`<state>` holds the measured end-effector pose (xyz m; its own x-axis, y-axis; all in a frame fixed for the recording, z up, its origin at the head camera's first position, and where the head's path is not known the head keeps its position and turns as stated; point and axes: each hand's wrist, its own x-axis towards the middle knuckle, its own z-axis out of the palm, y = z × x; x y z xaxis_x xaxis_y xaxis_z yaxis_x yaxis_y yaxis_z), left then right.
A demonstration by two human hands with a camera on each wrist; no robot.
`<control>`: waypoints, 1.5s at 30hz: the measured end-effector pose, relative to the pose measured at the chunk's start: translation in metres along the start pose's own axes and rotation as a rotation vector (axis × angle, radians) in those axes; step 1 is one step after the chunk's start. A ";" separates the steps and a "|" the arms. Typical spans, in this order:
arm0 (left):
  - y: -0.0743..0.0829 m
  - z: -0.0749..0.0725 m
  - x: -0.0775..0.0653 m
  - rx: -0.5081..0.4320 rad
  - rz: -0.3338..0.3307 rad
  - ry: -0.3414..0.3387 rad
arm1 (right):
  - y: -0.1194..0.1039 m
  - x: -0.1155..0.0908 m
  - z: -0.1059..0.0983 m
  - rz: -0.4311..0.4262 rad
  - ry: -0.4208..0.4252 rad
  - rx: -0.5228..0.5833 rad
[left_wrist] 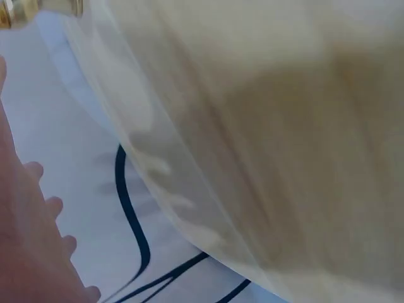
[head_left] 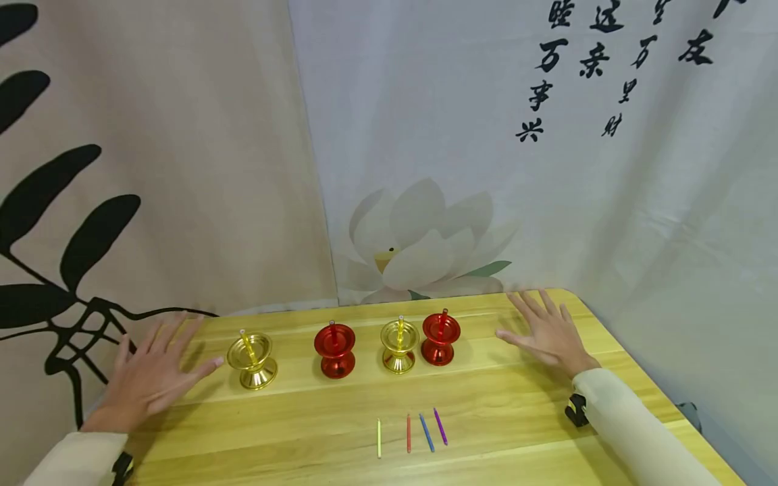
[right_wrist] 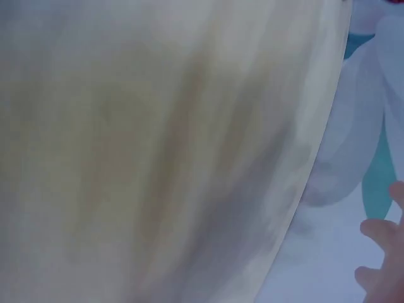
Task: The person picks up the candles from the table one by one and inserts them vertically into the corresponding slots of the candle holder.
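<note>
Both hands are spread with straight fingers and hold nothing. The left hand (head_left: 152,374) is over the table's left side, its thumb pointing at a gold candle holder (head_left: 258,375) with a yellow stick upright in it. Over the right side, the right hand (head_left: 550,334) is apart from every object. Between them stand a red candle holder (head_left: 338,365), a second gold holder (head_left: 398,362) and a second red holder (head_left: 437,352), each with a stick in its cup. In front lie a yellow candle (head_left: 379,439), a red candle (head_left: 408,433), a blue candle (head_left: 427,433) and a purple candle (head_left: 440,426).
The wooden table (head_left: 292,432) has a rounded far right corner. Behind it hangs a pale curtain (head_left: 243,169) printed with leaves, a lotus and dark characters. In the left wrist view, part of a gold holder (left_wrist: 44,7) shows at the top left.
</note>
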<state>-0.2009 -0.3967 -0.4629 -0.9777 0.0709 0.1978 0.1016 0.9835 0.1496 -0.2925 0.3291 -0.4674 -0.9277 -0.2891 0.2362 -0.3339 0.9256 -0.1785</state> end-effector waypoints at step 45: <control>0.107 0.027 -0.007 -0.950 -0.305 -0.129 | -0.217 -0.052 0.028 -0.291 -0.236 0.557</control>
<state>-0.1877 -0.2877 -0.4746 -0.9932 -0.0891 -0.0754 -0.1065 0.4263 0.8983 -0.1762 0.1365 -0.4682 -0.7772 -0.6121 0.1456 -0.5538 0.5556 -0.6202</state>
